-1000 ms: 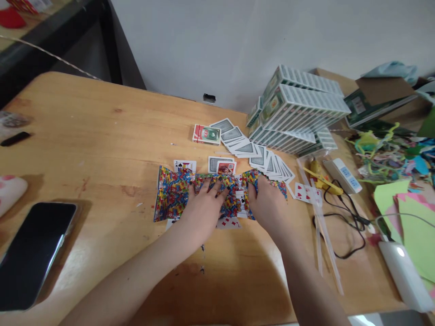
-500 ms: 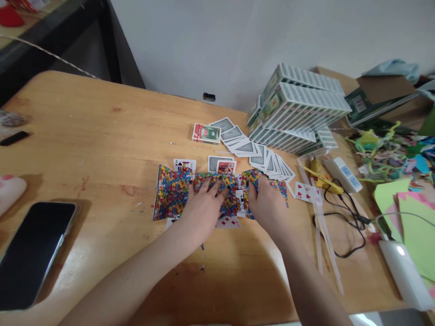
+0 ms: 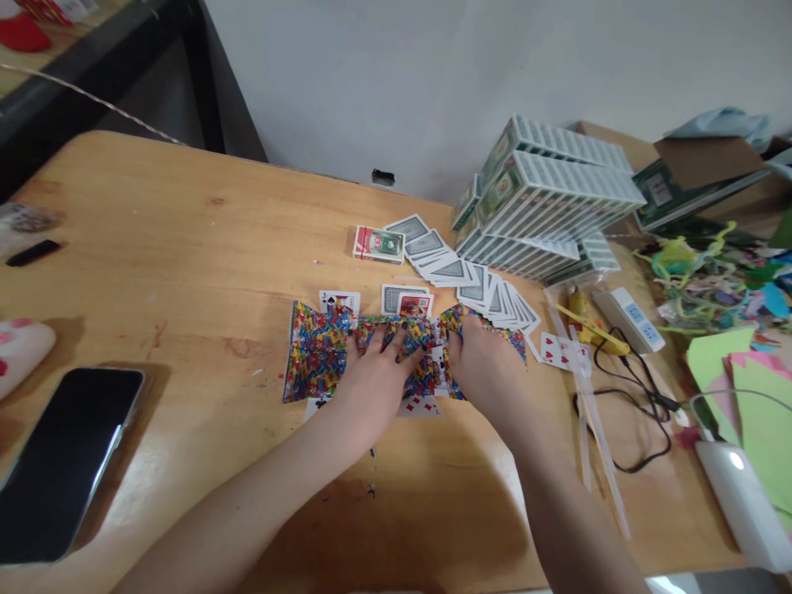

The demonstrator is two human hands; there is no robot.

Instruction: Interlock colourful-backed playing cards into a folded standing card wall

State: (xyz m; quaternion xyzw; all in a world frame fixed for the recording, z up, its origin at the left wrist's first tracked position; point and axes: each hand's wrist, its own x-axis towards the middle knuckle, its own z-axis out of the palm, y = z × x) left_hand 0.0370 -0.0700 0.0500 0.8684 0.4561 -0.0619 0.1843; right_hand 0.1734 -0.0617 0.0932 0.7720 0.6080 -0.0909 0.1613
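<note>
A crinkled, multicoloured patterned sheet [image 3: 315, 351] stretches across playing cards on the table. My left hand [image 3: 374, 375] lies spread on its middle, fingers apart. Over the sheet's right part is my right hand [image 3: 486, 359], its fingers curled together at the sheet; what lies between them is hidden. Cards show at the sheet's edges: a jack [image 3: 340, 302] above, a patterned back [image 3: 396, 298] beside a red picture card [image 3: 415, 305], and a diamond card [image 3: 419, 406] below. More card faces show in a gap near my right hand.
Behind are a red-green card box [image 3: 379, 245], fanned cards [image 3: 473, 280] and stacked card boxes [image 3: 557, 194]. A phone [image 3: 71, 462] lies left. A yellow glue gun [image 3: 587, 322], power strip [image 3: 629, 320], clear sticks [image 3: 603, 445], cables and a white power bank [image 3: 742, 495] sit right.
The whole view has shifted slightly, so the table items appear a little further right. Both hands remain on the patterned sheet, with almost no change in pose.
</note>
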